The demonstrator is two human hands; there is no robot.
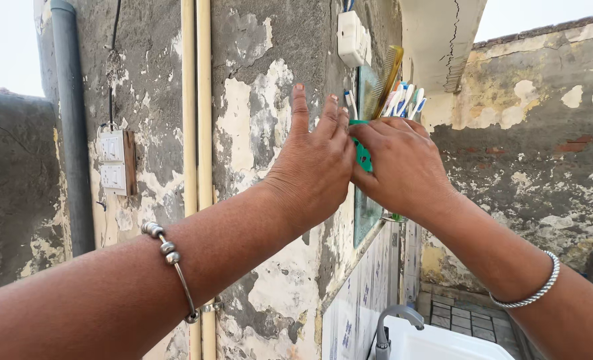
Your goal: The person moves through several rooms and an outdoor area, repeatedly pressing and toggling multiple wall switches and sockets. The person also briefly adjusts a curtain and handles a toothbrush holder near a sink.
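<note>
**wallfixer:** So what's in your hands there?

**me:** Both hands are up at the green holder (pixel 362 155) on the wall. My right hand (pixel 403 167) is curled around it, fingers closed on the front, so most of the plastic sits under my palm. Only a strip of green shows at the edge of my grip, right where my two hands meet. My left hand (pixel 313 163) is flat and open, fingers straight up, pressed against the side of the holder and touching my right. It isn't gripping anything, as far as I can tell.

**wallfixer:** And what's in the holder?

**me:** Sticking out just above my right knuckles: a bunch of toothbrushes (pixel 403 100) with white and blue handles, plus a yellowish comb (pixel 384 80) leaning up to the left of them. Can't count the brushes, they overlap.

**wallfixer:** What's around it?

**me:** A mirror (pixel 366 213) edge-on right behind my grip, a white switch box (pixel 352 39) above it, and well below my wrists a white sink (pixel 443 341) with a grey tap (pixel 390 327). Cream pipes (pixel 196 100) run down the peeling wall (pixel 263 80) left of my left hand.
</note>
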